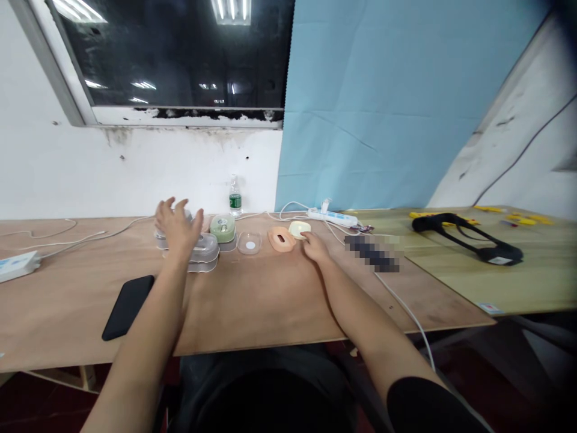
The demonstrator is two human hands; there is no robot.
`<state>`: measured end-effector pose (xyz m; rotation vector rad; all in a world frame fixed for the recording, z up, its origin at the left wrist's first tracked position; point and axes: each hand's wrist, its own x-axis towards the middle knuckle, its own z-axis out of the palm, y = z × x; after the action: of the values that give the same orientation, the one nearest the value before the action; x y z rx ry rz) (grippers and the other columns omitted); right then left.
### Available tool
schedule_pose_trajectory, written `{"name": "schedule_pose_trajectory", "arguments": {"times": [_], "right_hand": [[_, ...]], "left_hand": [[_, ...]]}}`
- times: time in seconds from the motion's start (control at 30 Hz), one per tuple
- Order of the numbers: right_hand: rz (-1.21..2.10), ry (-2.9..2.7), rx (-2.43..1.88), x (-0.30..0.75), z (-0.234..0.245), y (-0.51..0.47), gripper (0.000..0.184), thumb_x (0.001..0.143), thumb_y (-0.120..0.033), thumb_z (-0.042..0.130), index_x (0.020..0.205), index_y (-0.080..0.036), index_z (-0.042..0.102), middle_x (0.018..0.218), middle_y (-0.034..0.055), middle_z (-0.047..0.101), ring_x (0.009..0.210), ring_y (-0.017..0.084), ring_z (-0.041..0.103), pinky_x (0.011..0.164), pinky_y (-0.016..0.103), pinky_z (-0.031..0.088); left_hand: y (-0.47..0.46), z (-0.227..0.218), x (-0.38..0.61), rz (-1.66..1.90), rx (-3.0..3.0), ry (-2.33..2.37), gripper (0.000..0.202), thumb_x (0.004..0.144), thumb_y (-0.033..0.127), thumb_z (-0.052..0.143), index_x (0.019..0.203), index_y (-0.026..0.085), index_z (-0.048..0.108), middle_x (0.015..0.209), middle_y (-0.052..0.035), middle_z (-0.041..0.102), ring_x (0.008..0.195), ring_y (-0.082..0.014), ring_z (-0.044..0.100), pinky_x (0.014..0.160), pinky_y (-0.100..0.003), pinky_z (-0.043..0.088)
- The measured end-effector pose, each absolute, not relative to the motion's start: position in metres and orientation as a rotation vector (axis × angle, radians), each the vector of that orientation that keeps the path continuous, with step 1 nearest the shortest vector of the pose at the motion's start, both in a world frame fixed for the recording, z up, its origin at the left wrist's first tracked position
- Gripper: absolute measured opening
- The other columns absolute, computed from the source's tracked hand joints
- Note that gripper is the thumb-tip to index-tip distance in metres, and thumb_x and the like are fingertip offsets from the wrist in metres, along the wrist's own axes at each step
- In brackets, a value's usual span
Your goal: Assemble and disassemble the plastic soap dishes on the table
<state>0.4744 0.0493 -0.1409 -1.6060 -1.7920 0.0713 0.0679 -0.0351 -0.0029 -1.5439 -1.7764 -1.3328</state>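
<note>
My left hand [177,228] is raised with its fingers spread, above a cluster of clear plastic containers [205,255] at the left of centre. It partly covers the ones behind it. Beside them stands a round-cornered container with a green top [222,228]. My right hand [316,248] has its fingers closed at the right edge of a small pale yellow lid [298,228], which lies on the table. Just left of that is a peach-coloured lid [281,239] with a dark slot. A clear lid [249,243] with a white round centre lies further left.
A black phone [128,307] lies near my left forearm. A water bottle [235,197] stands by the wall. Behind my right hand is a white power strip [332,217] with cables. A pixelated dark object [372,253] and a black headset-like frame [496,251] are to the right.
</note>
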Motion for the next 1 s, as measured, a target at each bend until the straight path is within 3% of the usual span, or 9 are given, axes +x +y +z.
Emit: {"name": "schedule_pose_trajectory", "arguments": {"times": [0.2,0.37,0.5,0.67,0.87,1.0], "right_hand": [[0.086,-1.837,-1.718,0.470,-0.139,0.048,0.040,0.085,-0.019,0.044,0.123,-0.018,0.057,0.125,0.0106,0.058,0.114,0.024,0.054,0.096,0.035,0.040],[0.055,-1.758,-1.852,0.467,-0.132,0.043,0.041,0.077,-0.029,0.057,0.116,-0.018,0.060,0.108,0.0114,0.063,0.097,0.023,0.060,0.082,0.031,0.044],[0.006,-1.684,-1.956,0.467,-0.129,0.040,0.041,0.069,-0.039,0.066,0.104,-0.019,0.064,0.101,0.0095,0.061,0.089,0.022,0.059,0.075,0.030,0.043],[0.017,-1.688,-1.938,0.467,-0.128,0.039,0.019,0.073,-0.038,0.062,0.078,-0.019,0.063,0.093,0.0069,0.060,0.084,0.019,0.055,0.070,0.027,0.039],[-0.010,-1.392,-1.821,0.466,-0.121,0.035,0.024,0.082,-0.042,0.051,0.085,-0.018,0.054,0.089,0.0072,0.059,0.078,0.019,0.053,0.069,0.028,0.039],[-0.083,-1.306,-1.630,0.456,-0.109,0.026,0.039,0.072,-0.054,0.061,0.085,-0.020,0.050,0.084,0.0055,0.058,0.074,0.019,0.051,0.067,0.028,0.039]], "left_hand": [[-0.054,-0.041,0.146,-1.190,-2.246,-1.117,0.032,0.084,0.038,0.053,0.110,0.020,0.059,0.123,-0.0115,0.052,0.121,-0.0270,0.042,0.101,-0.044,0.030],[-0.065,-0.084,0.174,-0.836,-2.737,-0.858,0.032,0.085,0.039,0.052,0.108,0.019,0.062,0.116,-0.0108,0.058,0.109,-0.0251,0.051,0.093,-0.040,0.039],[-0.065,-0.096,0.173,-0.739,-2.888,-0.875,0.031,0.084,0.040,0.053,0.104,0.020,0.064,0.107,-0.0083,0.062,0.100,-0.0228,0.056,0.091,-0.038,0.042],[-0.056,-0.093,0.162,-0.851,-2.867,-1.009,0.032,0.087,0.040,0.050,0.107,0.018,0.063,0.104,-0.0086,0.064,0.100,-0.0218,0.057,0.091,-0.036,0.044],[-0.054,-0.092,0.155,-0.882,-2.868,-1.144,0.032,0.086,0.040,0.050,0.106,0.020,0.064,0.105,-0.0076,0.065,0.101,-0.0220,0.059,0.091,-0.036,0.045],[-0.057,-0.089,0.157,-0.883,-2.893,-1.231,0.035,0.086,0.041,0.050,0.112,0.020,0.061,0.112,-0.0082,0.064,0.106,-0.0233,0.057,0.095,-0.037,0.043]]}}
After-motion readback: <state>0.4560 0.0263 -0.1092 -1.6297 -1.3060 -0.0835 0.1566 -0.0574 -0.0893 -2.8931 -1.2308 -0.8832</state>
